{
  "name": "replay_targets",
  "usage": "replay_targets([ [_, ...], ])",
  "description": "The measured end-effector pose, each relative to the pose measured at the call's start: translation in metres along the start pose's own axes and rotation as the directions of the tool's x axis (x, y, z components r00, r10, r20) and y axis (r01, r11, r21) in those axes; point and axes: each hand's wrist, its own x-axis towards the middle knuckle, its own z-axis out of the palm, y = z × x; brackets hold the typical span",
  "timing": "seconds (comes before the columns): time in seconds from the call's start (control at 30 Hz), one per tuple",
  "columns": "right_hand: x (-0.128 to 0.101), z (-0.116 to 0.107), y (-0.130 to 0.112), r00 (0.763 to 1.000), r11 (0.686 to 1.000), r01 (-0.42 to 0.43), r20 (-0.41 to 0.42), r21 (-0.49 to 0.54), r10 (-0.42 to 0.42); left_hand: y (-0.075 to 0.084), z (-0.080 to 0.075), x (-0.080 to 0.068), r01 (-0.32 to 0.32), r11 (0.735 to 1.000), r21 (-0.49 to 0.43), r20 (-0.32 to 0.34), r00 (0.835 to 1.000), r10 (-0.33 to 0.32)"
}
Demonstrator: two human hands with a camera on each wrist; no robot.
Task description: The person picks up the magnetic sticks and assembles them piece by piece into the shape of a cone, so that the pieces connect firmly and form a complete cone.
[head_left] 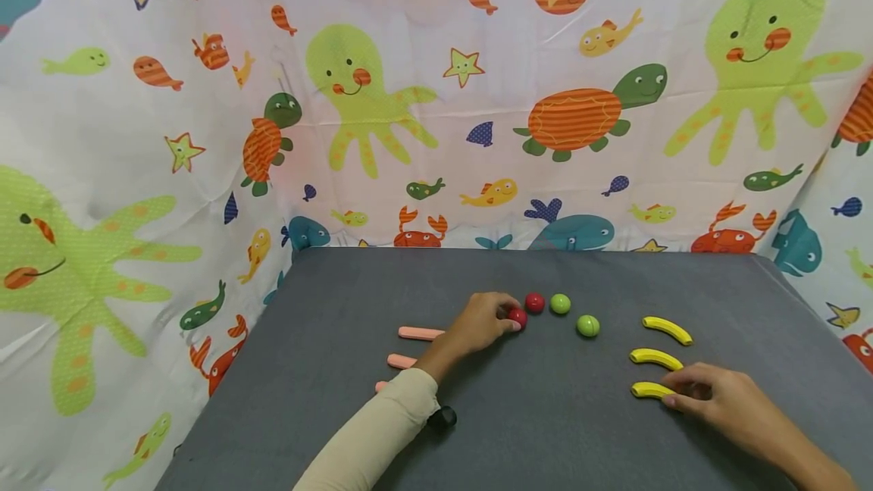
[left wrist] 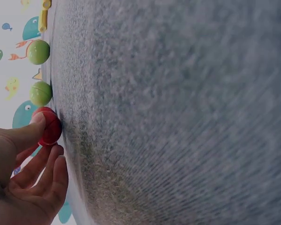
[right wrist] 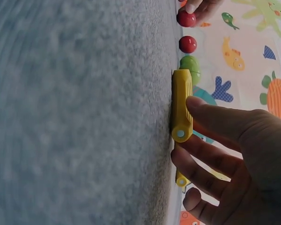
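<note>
Right hand [head_left: 709,394] on nearest banana [head_left: 649,390], lengthwise left-right.

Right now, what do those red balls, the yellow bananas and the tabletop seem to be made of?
Red balls: glossy, with bright highlights, likely painted wood or plastic. Bananas: matte yellow, with a round peg mark at one end, probably painted wood. Tabletop: grey and fuzzy, like felt.

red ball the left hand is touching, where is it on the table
In the head view the red ball sits mid-table at the left hand fingers, just left of another red ball, with pink sticks further left.
</note>
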Motion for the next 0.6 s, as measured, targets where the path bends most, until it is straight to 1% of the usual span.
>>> replay_targets([
  [0.23, 0.001, 0.003, -0.003, 1.0, 1.0, -0.001, -0.003, 0.0, 0.001, 0.01, 0.004, -0.015, 0.024, 0.998, -0.059, -0.053, 0.998, -0.027],
  [0.4, 0.003, 0.004, -0.004, 1.0, 1.0, 0.011, 0.006, 0.008, -0.011, 0.019, 0.006, -0.029, 0.013, 0.996, -0.086, -0.073, 0.997, -0.019],
  [0.5, 0.005, 0.005, -0.005, 0.999, 0.999, 0.039, -0.002, 0.01, -0.039, 0.023, 0.007, -0.038, 0.001, 0.992, -0.13, -0.077, 0.997, -0.011],
  [0.6, 0.008, 0.008, -0.009, 0.997, 0.998, 0.068, -0.019, -0.001, -0.068, 0.025, 0.007, -0.049, 0.007, 0.982, -0.189, -0.078, 0.997, -0.023],
])
